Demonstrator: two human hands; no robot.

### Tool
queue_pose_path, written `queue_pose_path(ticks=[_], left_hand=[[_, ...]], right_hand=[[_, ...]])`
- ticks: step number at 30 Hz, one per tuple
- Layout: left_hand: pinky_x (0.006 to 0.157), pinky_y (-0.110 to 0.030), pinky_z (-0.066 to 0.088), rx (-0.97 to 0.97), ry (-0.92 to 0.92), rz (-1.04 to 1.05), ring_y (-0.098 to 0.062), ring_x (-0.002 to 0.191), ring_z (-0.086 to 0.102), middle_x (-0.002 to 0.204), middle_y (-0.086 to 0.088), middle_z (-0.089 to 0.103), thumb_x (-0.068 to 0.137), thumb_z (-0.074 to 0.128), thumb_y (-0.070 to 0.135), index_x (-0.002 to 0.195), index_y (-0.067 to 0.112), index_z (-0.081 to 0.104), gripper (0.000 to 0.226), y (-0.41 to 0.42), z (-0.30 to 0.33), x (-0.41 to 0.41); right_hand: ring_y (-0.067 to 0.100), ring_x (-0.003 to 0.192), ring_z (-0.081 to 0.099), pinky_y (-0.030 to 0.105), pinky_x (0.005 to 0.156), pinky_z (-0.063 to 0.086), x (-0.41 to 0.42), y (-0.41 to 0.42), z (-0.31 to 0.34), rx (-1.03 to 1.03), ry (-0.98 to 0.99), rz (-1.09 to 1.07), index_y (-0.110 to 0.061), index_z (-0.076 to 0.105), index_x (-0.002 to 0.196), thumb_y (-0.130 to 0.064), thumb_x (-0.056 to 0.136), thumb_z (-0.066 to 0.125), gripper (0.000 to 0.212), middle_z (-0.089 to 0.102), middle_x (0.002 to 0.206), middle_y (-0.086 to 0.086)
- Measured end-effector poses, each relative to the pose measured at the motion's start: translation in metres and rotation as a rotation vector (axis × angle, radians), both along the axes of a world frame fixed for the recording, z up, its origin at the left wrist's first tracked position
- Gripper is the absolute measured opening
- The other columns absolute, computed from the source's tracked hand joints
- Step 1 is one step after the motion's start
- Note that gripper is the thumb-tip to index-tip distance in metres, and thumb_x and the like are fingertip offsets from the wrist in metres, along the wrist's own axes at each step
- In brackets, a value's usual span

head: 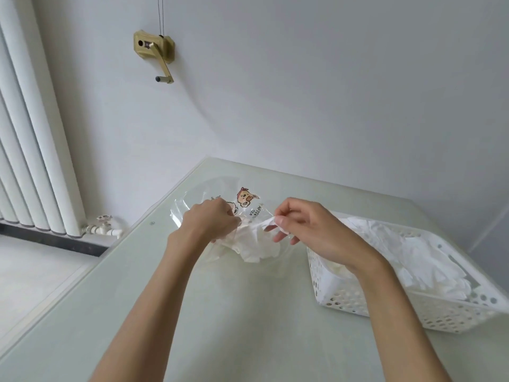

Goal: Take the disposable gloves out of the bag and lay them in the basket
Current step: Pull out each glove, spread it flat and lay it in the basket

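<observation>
The gloves (249, 248) look feather-light, limp and clingy, best pinched at an edge. The right grip (298, 224) is clamped on one; the left grip (212, 219) is curled on the bag (203, 194), beyond both. The basket (413, 307), right, holds more. Print reads "AFTER… TEA".

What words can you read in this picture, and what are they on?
"AFTER TEA": on the clear bag, beside its cartoon animal; the last letters of the first word are partly hidden.
Small print on the bag near the left hand: too small to read.
Round mark on the table: too small to read.
</observation>
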State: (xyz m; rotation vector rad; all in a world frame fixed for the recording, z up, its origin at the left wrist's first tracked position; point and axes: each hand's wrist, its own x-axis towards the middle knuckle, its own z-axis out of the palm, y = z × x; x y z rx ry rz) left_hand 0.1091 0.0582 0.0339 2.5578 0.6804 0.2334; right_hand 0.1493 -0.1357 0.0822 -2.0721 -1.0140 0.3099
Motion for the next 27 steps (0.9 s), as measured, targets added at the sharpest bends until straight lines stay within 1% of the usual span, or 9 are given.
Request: queue_pose_path(ticks=[6, 11, 14, 17, 19, 21, 23, 25, 27], left_hand=[[0.079, -0.034, 0.049, -0.007, -0.077, 0.113, -0.031, 0.079, 0.066, 0.083, -0.007, 0.072, 0.083, 0.048, 0.025, 0.088, 0.006, 0.066, 0.027, -0.002, -0.008, 0.004], [0.073, -0.029, 0.046, -0.021, 0.023, 0.037, -0.026, 0.077, 0.067, 0.086, -0.003, 0.072, 0.086, 0.054, 0.03, 0.087, 0.014, 0.066, 0.021, -0.002, -0.003, 0.0], [0.068, -0.026, 0.045, -0.167, 0.081, -0.114, -0.017, 0.072, 0.06, 0.096, 0.005, 0.068, 0.09, 0.057, 0.042, 0.1, 0.025, 0.066, 0.022, -0.001, 0.015, -0.007], [0.085, -0.03, 0.045, -0.251, -0.095, -0.258, -0.005, 0.087, 0.059, 0.103, 0.017, 0.062, 0.089, 0.051, 0.055, 0.107, 0.03, 0.063, 0.033, -0.003, 0.031, -0.014], [0.099, -0.029, 0.042, -0.217, -0.112, -0.39, 0.002, 0.111, 0.055, 0.118, 0.023, 0.058, 0.08, 0.064, 0.057, 0.116, 0.036, 0.059, 0.042, -0.009, 0.032, -0.016], [0.104, -0.031, 0.041, -0.147, -0.087, -0.472, 0.004, 0.117, 0.051, 0.122, 0.022, 0.058, 0.07, 0.079, 0.049, 0.12, 0.038, 0.058, 0.056, -0.019, 0.025, -0.012], [0.098, -0.034, 0.046, -0.124, -0.197, -0.477, 0.005, 0.103, 0.058, 0.105, 0.017, 0.067, 0.068, 0.072, 0.037, 0.108, 0.033, 0.068, 0.041, -0.027, 0.021, -0.006], [0.086, -0.026, 0.05, -0.195, -0.343, -0.457, 0.003, 0.084, 0.063, 0.083, 0.015, 0.07, 0.08, 0.063, 0.018, 0.088, 0.027, 0.072, 0.015, -0.033, 0.027, -0.005], [0.059, -0.012, 0.043, -0.297, -0.414, -0.407, 0.003, 0.059, 0.057, 0.06, 0.016, 0.062, 0.087, 0.051, 0.006, 0.069, 0.02, 0.067, 0.027, -0.034, 0.032, -0.006]], right_hand=[[0.012, 0.082, 0.07, 0.02, 0.074, 0.046, 0.003, -0.029, 0.012, -0.214, 0.03, 0.154, -0.018, 0.058, 0.083, -0.014, 0.096, 0.054, 0.014, 0.073, 0.092, -0.005], [0.016, 0.082, 0.072, 0.026, 0.077, 0.055, 0.012, -0.039, 0.018, 0.14, 0.046, -0.064, -0.005, 0.062, 0.091, -0.014, 0.097, 0.053, 0.014, 0.07, 0.084, -0.008], [0.018, 0.079, 0.073, 0.025, 0.074, 0.055, 0.015, -0.034, 0.012, 0.226, 0.1, -0.158, -0.008, 0.06, 0.089, -0.014, 0.097, 0.051, 0.014, 0.071, 0.084, -0.004], [0.018, 0.073, 0.072, 0.021, 0.068, 0.054, 0.015, -0.025, 0.008, 0.335, 0.161, -0.216, -0.01, 0.056, 0.087, -0.015, 0.098, 0.049, 0.014, 0.067, 0.078, -0.003], [0.015, 0.073, 0.072, 0.017, 0.065, 0.051, 0.014, -0.019, 0.007, 0.38, 0.156, -0.217, -0.012, 0.055, 0.087, -0.016, 0.099, 0.048, 0.014, 0.065, 0.076, -0.004], [0.009, 0.074, 0.07, 0.012, 0.067, 0.045, 0.012, -0.016, 0.009, 0.425, 0.117, -0.209, -0.015, 0.055, 0.084, -0.017, 0.099, 0.047, 0.017, 0.067, 0.078, -0.005], [0.005, 0.078, 0.069, 0.013, 0.073, 0.041, 0.01, -0.015, 0.011, 0.48, 0.131, -0.198, -0.018, 0.055, 0.082, -0.019, 0.099, 0.047, 0.018, 0.069, 0.079, -0.009], [0.003, 0.088, 0.068, 0.018, 0.086, 0.041, 0.007, -0.016, 0.012, 0.486, 0.171, -0.165, -0.019, 0.059, 0.094, -0.027, 0.1, 0.045, 0.017, 0.073, 0.088, -0.01], [-0.001, 0.099, 0.064, 0.021, 0.097, 0.039, 0.007, -0.018, 0.009, 0.404, 0.209, -0.116, -0.023, 0.058, 0.115, -0.041, 0.097, 0.045, 0.029, 0.071, 0.105, -0.014]])
